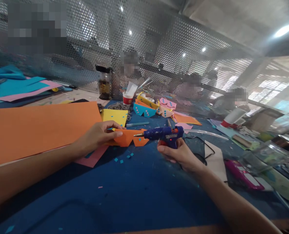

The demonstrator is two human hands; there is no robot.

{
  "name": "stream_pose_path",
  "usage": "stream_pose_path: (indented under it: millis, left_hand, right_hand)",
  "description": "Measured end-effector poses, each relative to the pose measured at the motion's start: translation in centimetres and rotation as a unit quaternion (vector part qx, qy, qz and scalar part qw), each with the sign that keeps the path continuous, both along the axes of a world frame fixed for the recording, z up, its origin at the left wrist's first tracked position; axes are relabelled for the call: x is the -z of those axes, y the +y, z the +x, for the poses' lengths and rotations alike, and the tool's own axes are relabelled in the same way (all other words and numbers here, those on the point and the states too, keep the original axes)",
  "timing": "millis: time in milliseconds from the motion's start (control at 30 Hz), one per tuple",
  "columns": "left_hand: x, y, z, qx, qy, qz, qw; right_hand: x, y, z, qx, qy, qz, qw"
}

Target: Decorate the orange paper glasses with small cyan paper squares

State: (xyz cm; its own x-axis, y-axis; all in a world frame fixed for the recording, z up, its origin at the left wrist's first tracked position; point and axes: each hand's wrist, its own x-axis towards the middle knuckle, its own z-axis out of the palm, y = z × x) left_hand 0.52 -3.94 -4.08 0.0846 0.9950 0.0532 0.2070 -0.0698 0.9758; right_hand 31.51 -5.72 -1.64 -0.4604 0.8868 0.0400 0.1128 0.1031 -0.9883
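Observation:
My left hand (97, 136) pinches the left end of an orange paper cutout (125, 139), shaped like glasses with a notch in its lower edge. Small blue squares sit on the cutout's right part. In my right hand (180, 154) is a blue hot glue gun (167, 134), a clear glue stick (208, 132) coming out of its back. Its metal nozzle points left, right at the cutout; whether it touches the paper I cannot tell. Several tiny blue paper squares (121, 161) lie on the blue table just below the cutout.
A large orange sheet (42, 130) covers the left side. Behind are a yellow sheet (116, 116), a pen (137, 124), decorated paper cutouts (144, 110), a cup (128, 98) and a jar (104, 85). To the right lie a black cord (214, 150) and a magenta device (243, 175).

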Motion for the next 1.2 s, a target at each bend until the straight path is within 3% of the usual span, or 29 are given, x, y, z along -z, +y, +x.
stream_pose_path:
  millis: [100, 300, 767, 967, 1200]
  left_hand:
    - [0.5, 0.3, -0.4, 0.034, 0.012, 0.004, 0.999]
    - [0.5, 0.3, -0.6, 0.044, 0.013, -0.007, 0.999]
    - [0.0, -0.2, 0.1, 0.005, 0.022, 0.002, 1.0]
    - [0.0, -0.3, 0.0, -0.013, 0.01, -0.023, 1.0]
    - [-0.3, -0.2, 0.2, -0.022, -0.013, -0.044, 0.999]
  right_hand:
    - [0.1, 0.0, 0.1, -0.002, -0.01, 0.0, 1.0]
    - [0.1, -0.1, 0.1, 0.001, -0.017, 0.004, 1.0]
    - [0.1, -1.1, 0.8, 0.101, -0.166, 0.019, 0.981]
    - [1.2, -1.8, 0.5, 0.056, -0.172, -0.023, 0.983]
    - [1.6, -1.5, 0.8, 0.058, -0.162, -0.026, 0.985]
